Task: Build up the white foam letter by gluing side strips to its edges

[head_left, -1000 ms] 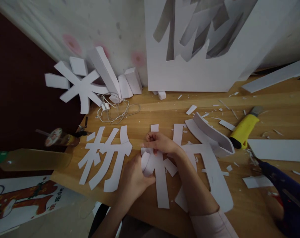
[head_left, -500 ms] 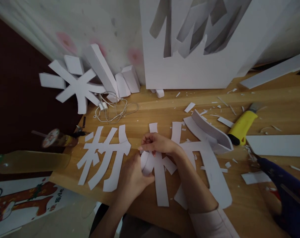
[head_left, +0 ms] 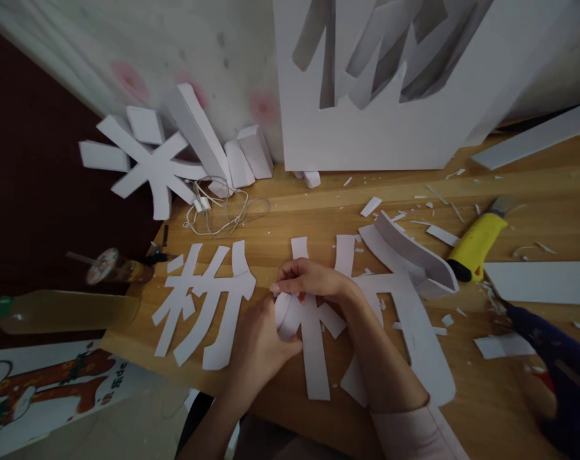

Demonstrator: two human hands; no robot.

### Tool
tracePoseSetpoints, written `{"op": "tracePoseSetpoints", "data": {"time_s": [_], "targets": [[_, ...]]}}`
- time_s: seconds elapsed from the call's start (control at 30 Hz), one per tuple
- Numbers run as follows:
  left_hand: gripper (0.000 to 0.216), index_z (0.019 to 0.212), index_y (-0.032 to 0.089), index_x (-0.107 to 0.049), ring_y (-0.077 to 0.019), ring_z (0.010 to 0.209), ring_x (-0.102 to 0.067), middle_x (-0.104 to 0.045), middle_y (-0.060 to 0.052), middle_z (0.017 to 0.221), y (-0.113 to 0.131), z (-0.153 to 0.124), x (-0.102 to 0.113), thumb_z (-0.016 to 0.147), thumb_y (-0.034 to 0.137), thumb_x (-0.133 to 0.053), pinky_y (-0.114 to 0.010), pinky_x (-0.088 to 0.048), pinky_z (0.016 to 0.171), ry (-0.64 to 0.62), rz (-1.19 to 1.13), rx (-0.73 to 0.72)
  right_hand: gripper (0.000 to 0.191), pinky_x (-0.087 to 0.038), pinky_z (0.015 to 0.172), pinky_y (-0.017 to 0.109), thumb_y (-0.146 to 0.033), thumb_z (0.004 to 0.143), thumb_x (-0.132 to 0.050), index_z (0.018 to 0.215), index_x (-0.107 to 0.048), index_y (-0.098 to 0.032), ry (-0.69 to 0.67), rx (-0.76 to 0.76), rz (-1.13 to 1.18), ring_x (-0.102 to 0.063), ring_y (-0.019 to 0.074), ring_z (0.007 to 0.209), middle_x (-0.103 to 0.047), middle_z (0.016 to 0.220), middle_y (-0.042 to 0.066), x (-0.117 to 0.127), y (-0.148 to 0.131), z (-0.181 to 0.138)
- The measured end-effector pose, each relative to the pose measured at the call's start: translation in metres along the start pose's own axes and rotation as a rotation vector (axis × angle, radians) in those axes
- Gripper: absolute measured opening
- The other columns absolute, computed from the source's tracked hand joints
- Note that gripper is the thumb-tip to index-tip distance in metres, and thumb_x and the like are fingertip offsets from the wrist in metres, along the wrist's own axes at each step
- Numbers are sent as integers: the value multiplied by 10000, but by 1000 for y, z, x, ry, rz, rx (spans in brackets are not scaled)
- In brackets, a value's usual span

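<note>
On the near middle of the desk (head_left: 319, 211), a flat white cutout (head_left: 316, 367) lies under the hands; it looks light and fairly stiff, probably easy to crease at narrow strokes, so broad parts make the safer hold. The left hand (head_left: 264, 342) curls its fingers around a small curved white piece (head_left: 285, 317); the right hand (head_left: 313, 278) bends over its far end, but whether those fingers grip is hidden. The piece seems light and bendable, best held by its edges. Against half a second earlier, only the view shifts slightly; both hands keep their pose.
</note>
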State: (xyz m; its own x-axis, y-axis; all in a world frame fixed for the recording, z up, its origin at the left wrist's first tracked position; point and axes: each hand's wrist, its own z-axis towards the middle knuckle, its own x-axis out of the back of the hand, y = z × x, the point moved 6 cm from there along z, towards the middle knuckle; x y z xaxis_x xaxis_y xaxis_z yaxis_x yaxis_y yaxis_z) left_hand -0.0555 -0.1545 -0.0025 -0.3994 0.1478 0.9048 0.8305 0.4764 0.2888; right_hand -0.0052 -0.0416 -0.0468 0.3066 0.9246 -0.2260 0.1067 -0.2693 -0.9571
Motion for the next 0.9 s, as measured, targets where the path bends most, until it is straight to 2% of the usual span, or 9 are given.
{"op": "tracePoseSetpoints", "data": {"time_s": [0.1, 0.27, 0.43, 0.77, 0.9], "targets": [[435, 1034, 175, -571, -316, 889, -670, -713, -111, 939, 0, 0, -1, 675, 404, -662, -403, -498, 744, -1, 2, -7, 441, -375, 420, 199, -557, 645, -814, 667, -587, -179, -6, -8, -21, -451, 59, 475, -506, 572, -77, 0, 0, -2], [397, 995, 186, -581, -322, 839, -675, -715, -100, 880, 1, -1, -1, 687, 424, -654, -423, -497, 728, 24, 61, -24, 474, -352, 410, 189, -536, 581, -861, 618, -542, -187, -12, -23, -45, -449, 53, 460, -502, 543, -89, 0, -3, -4], [388, 997, 176, -593, -325, 895, -675, -716, -112, 925, 3, -1, 0, 694, 411, -650, -428, -507, 764, 19, 46, -16, 485, -318, 381, 191, -535, 550, -876, 609, -540, -190, -12, -33, -61, -456, 56, 442, -515, 536, -89, 1, -4, -4], [434, 1038, 159, -593, -343, 879, -679, -719, -126, 913, 2, -1, 0, 698, 425, -643, -451, -518, 763, 26, 82, -16, 489, -306, 375, 193, -557, 564, -863, 635, -548, -190, -18, -51, -60, -466, 62, 443, -516, 545, -88, 0, -5, -4], [415, 1030, 189, -583, -328, 877, -681, -720, -102, 917, 2, 0, 0, 697, 429, -645, -429, -515, 747, 30, 66, -23, 499, -353, 414, 186, -568, 568, -857, 633, -549, -181, -10, -49, -51, -461, 51, 469, -528, 572, -82, 0, -6, -5]]}}
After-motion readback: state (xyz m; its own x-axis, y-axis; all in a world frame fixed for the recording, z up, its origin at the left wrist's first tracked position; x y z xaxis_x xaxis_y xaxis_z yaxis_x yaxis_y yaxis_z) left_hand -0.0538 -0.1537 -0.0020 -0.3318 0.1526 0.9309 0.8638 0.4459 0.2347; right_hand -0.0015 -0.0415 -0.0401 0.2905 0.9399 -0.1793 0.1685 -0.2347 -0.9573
